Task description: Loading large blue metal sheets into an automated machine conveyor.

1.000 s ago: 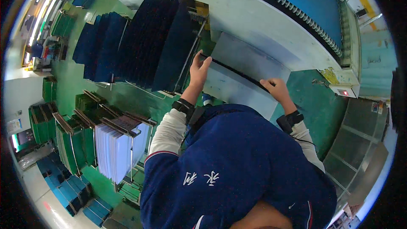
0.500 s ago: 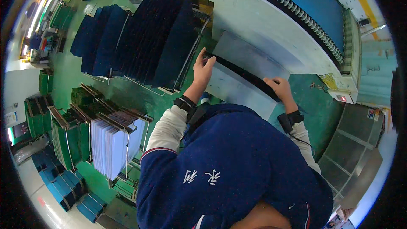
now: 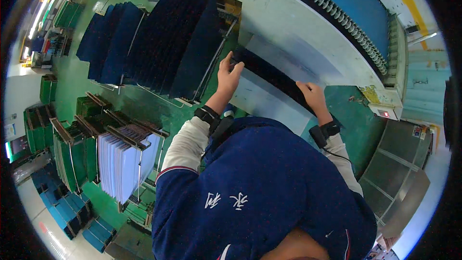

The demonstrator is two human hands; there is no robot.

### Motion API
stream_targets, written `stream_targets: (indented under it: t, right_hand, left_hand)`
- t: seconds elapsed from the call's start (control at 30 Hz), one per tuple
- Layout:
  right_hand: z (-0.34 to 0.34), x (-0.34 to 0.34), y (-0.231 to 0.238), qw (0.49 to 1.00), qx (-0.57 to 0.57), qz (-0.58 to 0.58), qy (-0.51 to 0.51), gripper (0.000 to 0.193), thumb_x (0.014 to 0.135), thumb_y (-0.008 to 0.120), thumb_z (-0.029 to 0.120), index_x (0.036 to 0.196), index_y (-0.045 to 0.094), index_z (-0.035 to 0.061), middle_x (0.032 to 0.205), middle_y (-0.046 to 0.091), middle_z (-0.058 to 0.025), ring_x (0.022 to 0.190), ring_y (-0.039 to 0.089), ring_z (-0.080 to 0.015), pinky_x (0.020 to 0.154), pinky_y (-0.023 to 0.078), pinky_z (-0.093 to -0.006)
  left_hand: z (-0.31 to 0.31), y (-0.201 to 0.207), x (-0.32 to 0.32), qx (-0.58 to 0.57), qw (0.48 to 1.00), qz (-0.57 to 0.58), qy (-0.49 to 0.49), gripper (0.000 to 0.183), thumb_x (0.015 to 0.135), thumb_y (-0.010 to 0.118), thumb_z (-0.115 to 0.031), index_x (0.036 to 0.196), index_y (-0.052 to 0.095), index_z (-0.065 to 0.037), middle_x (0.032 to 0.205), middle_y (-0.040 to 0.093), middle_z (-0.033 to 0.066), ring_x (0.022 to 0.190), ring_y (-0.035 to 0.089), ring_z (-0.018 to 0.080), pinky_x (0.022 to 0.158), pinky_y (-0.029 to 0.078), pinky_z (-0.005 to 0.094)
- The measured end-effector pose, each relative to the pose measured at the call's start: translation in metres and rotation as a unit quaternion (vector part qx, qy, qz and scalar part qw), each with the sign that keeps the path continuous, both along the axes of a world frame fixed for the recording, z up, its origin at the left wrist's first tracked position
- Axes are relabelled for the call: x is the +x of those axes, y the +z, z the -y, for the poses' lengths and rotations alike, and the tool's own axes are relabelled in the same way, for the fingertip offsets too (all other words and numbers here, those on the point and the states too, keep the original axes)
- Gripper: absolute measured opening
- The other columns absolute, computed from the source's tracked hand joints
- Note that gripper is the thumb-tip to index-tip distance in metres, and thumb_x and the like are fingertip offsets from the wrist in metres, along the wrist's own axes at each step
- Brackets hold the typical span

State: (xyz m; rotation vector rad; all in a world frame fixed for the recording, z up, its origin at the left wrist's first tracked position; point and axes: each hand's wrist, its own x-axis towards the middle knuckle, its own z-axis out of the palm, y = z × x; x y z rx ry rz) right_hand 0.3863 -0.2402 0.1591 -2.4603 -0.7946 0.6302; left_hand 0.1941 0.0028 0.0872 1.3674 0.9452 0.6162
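A thin, dark, flat panel (image 3: pixel 272 73) stretches between my two hands, seen at a steep slant. My left hand (image 3: pixel 228 76) is closed at its left end, thumb and index finger by the corner. My right hand (image 3: pixel 314 97) grips the panel's near edge toward the right end, with some fingers hidden behind it. Pale grey sheet metal (image 3: pixel 269 97) lies beneath and in front of the panel. Both wrists wear black straps with small boxes.
Left of my hands stands a rack of dark blue panels (image 3: pixel 163 43). Nearer left, another rack holds white sheets (image 3: pixel 120 163) beside green boards (image 3: pixel 72 161). Ahead is a pale machine (image 3: pixel 308 24) with a row of rollers (image 3: pixel 332 14). A grey metal cabinet (image 3: pixel 394 163) stands at right.
The dark panel has tilted, so a broader strip of its face shows. My right hand has shifted slightly left and up; my left hand has stayed nearly in place.
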Motion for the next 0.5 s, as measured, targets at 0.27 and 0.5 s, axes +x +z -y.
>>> stream_targets:
  t: [0.27, 0.5]
  right_hand:
    - [-0.003, 0.002, 0.003, 0.994, 0.056, 0.009, 0.092, 0.048, 0.088, 0.059, 0.046, 0.084, 0.065, -0.0012, 0.072, 0.059, -0.0234, 0.066, 0.059, -0.0354, 0.061, 0.044, -0.0417]
    - [0.005, -0.006, -0.007, 0.995, 0.051, -0.062, 0.067, 0.050, 0.090, 0.057, 0.046, 0.076, 0.059, -0.0018, 0.062, 0.051, -0.0166, 0.058, 0.048, -0.0238, 0.057, 0.039, -0.0391]
  left_hand:
    - [-0.002, -0.006, -0.003, 0.025, 0.999, -0.021, -0.019, 0.062, 0.084, 0.068, -0.025, 0.140, 0.045, -0.010, 0.106, 0.058, 0.0063, 0.093, 0.055, 0.0153, 0.084, 0.045, 0.0282]
    - [0.002, 0.018, -0.003, -0.027, 0.999, -0.018, -0.023, 0.064, 0.081, 0.068, -0.030, 0.138, 0.047, -0.008, 0.127, 0.050, 0.0127, 0.102, 0.058, 0.0231, 0.090, 0.046, 0.0348]
